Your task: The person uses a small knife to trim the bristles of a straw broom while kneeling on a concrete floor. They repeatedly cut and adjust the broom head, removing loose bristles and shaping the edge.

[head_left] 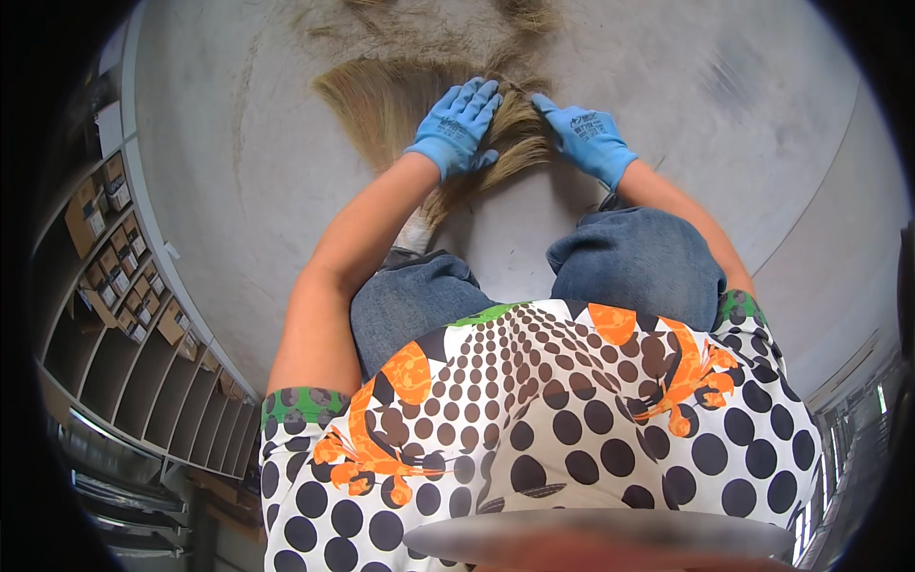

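Observation:
Long tan and greenish-brown fibres (374, 100), like dried grass or hair, lie fanned out in a thick bundle on the floor in front of me. My left hand (453, 129), in a light blue glove, rests flat on top of the bundle with its fingers stretched and thumb apart. At the bundle's right edge is my right hand (586, 141), gloved the same way. One of its fingers reaches out to the fibres; its thumb and the undersides of its other fingers are hidden. The bundle's near end narrows toward my left foot.
More loose fibres (529, 13) lie scattered on the grey floor (724, 124) beyond the bundle. A shelf unit (143, 400) with several cardboard boxes (88, 217) runs along the left side. My bent knees flank the space below my hands.

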Tool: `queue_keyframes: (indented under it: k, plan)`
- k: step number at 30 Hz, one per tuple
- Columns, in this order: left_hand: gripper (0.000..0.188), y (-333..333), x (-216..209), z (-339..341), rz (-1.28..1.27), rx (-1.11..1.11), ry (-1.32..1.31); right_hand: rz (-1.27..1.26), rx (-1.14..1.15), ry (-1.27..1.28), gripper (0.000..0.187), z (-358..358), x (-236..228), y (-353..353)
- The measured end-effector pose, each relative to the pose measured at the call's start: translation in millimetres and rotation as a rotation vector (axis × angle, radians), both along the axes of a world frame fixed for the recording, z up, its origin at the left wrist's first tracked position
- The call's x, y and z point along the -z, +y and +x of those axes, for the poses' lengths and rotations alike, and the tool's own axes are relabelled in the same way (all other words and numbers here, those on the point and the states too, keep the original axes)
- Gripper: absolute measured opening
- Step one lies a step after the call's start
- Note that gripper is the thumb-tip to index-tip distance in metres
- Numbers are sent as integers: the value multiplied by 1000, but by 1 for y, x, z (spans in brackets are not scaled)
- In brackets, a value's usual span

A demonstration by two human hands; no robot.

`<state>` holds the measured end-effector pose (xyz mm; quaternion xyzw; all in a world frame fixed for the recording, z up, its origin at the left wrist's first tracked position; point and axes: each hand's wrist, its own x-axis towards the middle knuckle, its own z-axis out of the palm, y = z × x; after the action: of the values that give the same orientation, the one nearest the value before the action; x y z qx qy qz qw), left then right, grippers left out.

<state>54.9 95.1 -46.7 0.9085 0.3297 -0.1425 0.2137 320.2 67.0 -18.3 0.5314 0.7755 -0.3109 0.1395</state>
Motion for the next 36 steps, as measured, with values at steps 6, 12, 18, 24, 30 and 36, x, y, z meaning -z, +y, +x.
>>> queue_keyframes:
  k: [6, 12, 18, 24, 30, 36]
  plan:
    - [98, 0, 0, 5, 6, 14, 25, 132, 31, 118, 60, -22, 7, 24]
    - [98, 2, -2, 5, -3, 8, 19, 75, -2, 61, 60, -24, 17, 37]
    - [99, 2, -1, 3, -10, 18, 22, 44, -8, 32, 63, 0, 15, 12]
    - [99, 0, -1, 2, -8, 8, 26, 29, 4, 28, 63, -3, -4, 6]
    - [100, 2, -5, 7, -3, 15, 57, 157, 30, 116, 61, -22, 12, 29]
    - [99, 5, -6, 5, -19, 16, 45, 101, -27, 41, 61, -16, 15, 30]
